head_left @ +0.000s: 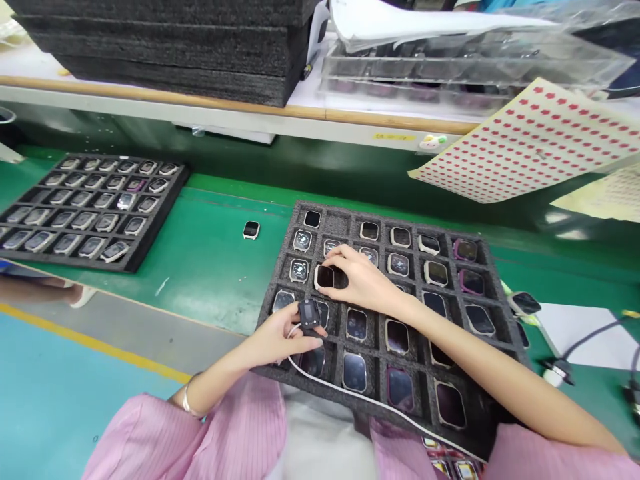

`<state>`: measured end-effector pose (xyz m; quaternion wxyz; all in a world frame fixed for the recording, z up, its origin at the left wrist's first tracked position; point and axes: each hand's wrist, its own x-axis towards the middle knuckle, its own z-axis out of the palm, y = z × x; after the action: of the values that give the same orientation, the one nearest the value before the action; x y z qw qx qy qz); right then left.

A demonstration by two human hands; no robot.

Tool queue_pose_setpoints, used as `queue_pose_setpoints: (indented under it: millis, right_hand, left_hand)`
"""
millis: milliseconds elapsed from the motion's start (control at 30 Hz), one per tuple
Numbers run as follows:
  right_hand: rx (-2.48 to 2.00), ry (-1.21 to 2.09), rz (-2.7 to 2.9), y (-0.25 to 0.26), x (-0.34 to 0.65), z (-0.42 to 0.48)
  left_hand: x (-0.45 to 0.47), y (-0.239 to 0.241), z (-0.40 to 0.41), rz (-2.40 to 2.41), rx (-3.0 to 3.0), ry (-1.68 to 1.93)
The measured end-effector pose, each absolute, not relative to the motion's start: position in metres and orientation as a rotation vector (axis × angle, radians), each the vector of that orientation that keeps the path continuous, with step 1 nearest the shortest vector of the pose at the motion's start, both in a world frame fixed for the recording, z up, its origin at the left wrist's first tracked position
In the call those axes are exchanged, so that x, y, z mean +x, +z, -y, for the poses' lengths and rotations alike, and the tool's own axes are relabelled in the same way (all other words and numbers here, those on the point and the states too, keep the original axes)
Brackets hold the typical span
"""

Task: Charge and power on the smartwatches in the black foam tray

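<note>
A black foam tray (376,222) with square pockets lies in front of me, most of its pockets holding smartwatch bodies without straps. Thumb and fingers of my right hand (357,277) pinch a pale-framed smartwatch (326,276) at its pocket. My left hand (280,333), just nearer to me, holds a small black square charger (309,313) above the tray. From it a white cable (350,392) runs along the tray's near edge to the lower right. Several watches in the left columns, such as the lit watch (299,270), show faces; others are dark.
A second foam tray (163,220) of watches sits at the left, with a single watch (251,230) between the trays. Black foam sheets (175,53) and clear plastic trays (425,70) fill the shelf above. A sticker sheet (530,140) hangs from it. Cables (560,370) lie at right.
</note>
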<state>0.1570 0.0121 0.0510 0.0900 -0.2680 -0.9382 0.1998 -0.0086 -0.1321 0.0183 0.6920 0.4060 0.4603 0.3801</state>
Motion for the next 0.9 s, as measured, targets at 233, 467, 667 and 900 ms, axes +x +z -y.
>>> queue_pose_setpoints:
  millis: [233,467,667,900]
  right_hand:
    - [-0.429,0.83,2.685,0.055,0.163,0.031]
    - [-0.299,0.772,2.693,0.041,0.16,0.032]
    - [-0.29,0.794,2.473,0.022,0.161,0.041]
    - [-0.286,0.859,2.38,0.017,0.162,0.046]
  left_hand:
    - [-0.007,0.011,0.133,-1.081,0.909,0.902]
    - [-0.003,0.011,0.131,-1.117,0.957,1.05]
    - [-0.005,0.015,0.131,-0.991,0.796,1.093]
    - [-0.005,0.024,0.132,-1.025,0.79,1.055]
